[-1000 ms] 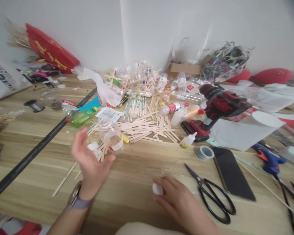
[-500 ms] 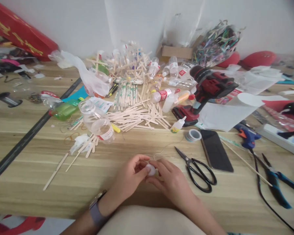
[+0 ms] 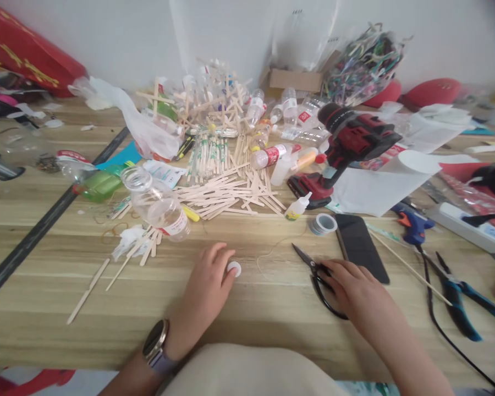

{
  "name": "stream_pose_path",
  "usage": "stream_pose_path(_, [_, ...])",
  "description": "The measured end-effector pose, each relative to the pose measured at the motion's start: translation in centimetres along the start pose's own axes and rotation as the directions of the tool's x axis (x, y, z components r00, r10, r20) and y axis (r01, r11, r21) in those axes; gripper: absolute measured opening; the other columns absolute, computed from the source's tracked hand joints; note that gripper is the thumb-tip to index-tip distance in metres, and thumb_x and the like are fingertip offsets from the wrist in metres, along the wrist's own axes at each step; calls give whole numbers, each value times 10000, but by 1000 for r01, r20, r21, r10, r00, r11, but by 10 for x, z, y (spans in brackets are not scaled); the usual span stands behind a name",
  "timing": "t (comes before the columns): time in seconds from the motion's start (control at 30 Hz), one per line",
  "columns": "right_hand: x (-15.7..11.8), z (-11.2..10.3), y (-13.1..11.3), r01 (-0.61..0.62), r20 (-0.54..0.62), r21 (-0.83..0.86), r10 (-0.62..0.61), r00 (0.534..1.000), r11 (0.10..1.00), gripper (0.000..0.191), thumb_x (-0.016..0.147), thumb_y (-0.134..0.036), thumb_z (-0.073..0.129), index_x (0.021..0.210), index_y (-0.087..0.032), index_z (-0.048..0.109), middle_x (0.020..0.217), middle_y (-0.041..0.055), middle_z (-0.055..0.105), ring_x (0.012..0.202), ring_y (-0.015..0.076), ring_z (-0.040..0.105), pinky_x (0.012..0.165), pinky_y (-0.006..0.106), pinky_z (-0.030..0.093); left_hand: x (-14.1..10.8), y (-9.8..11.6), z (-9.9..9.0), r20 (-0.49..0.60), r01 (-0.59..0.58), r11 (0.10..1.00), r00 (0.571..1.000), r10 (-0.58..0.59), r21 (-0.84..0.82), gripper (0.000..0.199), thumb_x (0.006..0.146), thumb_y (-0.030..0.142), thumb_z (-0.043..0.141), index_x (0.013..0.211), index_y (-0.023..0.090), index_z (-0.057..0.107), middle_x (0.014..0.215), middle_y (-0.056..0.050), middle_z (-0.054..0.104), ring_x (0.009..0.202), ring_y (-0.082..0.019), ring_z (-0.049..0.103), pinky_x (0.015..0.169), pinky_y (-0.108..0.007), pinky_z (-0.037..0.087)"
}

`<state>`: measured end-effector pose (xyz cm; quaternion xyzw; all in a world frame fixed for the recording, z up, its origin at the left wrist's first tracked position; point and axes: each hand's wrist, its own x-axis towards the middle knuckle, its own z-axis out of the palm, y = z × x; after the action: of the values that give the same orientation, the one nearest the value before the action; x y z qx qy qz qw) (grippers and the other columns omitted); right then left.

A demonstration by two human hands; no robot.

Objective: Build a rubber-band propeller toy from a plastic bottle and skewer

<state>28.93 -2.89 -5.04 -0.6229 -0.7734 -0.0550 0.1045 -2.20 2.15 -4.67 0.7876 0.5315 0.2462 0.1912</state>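
A small white round cap (image 3: 234,269) is at the fingertips of my left hand (image 3: 209,283), between thumb and fingers, low over the wooden table (image 3: 247,335). My right hand (image 3: 355,286) lies over the handles of the black scissors (image 3: 325,291), with its fingers curled on them. The blades point up and left and look closed. Between my hands a thin thread (image 3: 264,258) curves over the wood. A roll of tape (image 3: 323,224) and a black phone (image 3: 362,247) lie just beyond the scissors.
Wooden sticks (image 3: 226,195) are heaped at the centre, with a clear bottle (image 3: 154,203) left of them. A red drill (image 3: 346,148) stands behind the glue bottle (image 3: 297,207). Pliers (image 3: 457,302), a glue gun (image 3: 412,223) and a power strip (image 3: 474,225) lie at the right.
My right hand has left the white cap and moved right onto the scissors. My left hand has moved slightly left, with the cap at its fingers. The view has shifted a little.
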Motion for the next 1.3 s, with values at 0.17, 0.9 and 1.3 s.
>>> stream_pose_path(0.17, [6,5,9,50,38,37,-51,998,998,282,896,-217,409,1032,-149,647,925,128,699,806,282,664,736,427,539,-7,-1,-8,-53,-25,999,998,24,-20,209,924,244,526,1090,172,630,1136,-130,668,1083,-277,619,935,-464,515])
stream_pose_path(0.9, [51,-23,-90,106,-29,410,-103,994,906,124,953,-192,371,904,-211,484,743,29,628,562,186,651,490,275,472,-12,55,-22,739,685,402,673,-29,-608,231,949,387,387,923,186,498,595,47,573,377,-61,382,363,-186,261])
stream_pose_path(1.3, [58,-33,-96,473,-74,12,-471,879,881,396,915,-81,375,1273,-110,542,1087,185,659,938,302,646,751,413,545,-14,51,-25,702,707,-7,704,110,-708,343,880,509,488,937,176,545,547,48,550,349,-54,331,367,-202,209])
